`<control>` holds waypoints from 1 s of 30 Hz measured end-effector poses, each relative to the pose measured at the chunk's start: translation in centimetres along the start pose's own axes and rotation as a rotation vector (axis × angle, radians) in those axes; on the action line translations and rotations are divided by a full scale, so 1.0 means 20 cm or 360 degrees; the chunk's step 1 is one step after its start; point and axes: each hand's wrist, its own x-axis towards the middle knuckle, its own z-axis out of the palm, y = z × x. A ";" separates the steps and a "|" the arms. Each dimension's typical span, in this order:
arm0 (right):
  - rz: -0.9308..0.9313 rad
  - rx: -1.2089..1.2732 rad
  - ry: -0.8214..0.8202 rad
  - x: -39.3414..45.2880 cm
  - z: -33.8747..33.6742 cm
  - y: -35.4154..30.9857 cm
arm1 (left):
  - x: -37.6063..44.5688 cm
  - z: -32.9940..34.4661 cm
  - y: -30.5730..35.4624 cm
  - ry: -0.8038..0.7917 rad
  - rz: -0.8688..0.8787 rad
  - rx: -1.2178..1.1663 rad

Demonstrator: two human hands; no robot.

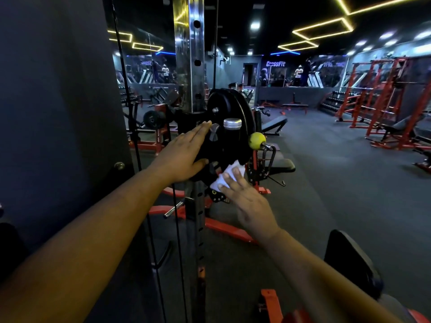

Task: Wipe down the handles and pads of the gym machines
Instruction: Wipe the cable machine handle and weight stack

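right hand (250, 201) is pressing a folded white cloth (227, 176) with straight fingers against the lower edge of the black pulley housing (227, 136); nothing is clamped. left hand (184, 155) is lying flat, fingers extended and together, on the housing just up and left of the cloth. a yellow ball stop (257, 140) is sitting just right of the housing. the chrome upright (189, 54) is rising above the left fingertips.
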 end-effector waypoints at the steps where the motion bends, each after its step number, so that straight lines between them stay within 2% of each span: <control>1: 0.0090 0.0086 0.0062 -0.04 0.00 -0.01 | 0.01 0.00 0.00 0.0007 0.0010 0.0006; 5: 0.0720 0.0623 0.0730 0.11 -0.09 -0.08 | 0.04 0.01 0.00 0.0026 0.0031 0.0029; 7: 0.0980 0.0873 0.0874 0.33 -0.15 -0.11 | 0.05 0.02 0.00 0.0030 0.0030 0.0028; 11: 0.1130 0.1247 0.0823 0.49 -0.11 -0.18 | 0.05 0.01 0.01 0.0047 0.0027 0.0045; 17: 0.1347 0.1402 0.0587 0.15 0.09 -0.20 | 0.09 -0.02 -0.02 0.0019 0.0016 0.0085; 20: 0.1414 0.1551 0.0518 0.17 0.07 -0.17 | 0.11 -0.02 -0.02 0.0021 0.0002 -0.0015; 23: 0.1378 0.1438 0.0554 0.25 0.02 -0.10 | 0.10 0.01 -0.04 0.0039 0.0000 -0.0050; 27: 0.1396 0.1225 0.0246 0.16 0.07 -0.10 | 0.09 0.07 -0.09 0.0038 -0.0006 -0.0094; 30: 0.1566 0.1477 0.0187 0.08 0.13 -0.06 | 0.09 0.09 -0.12 0.0033 0.0022 -0.0151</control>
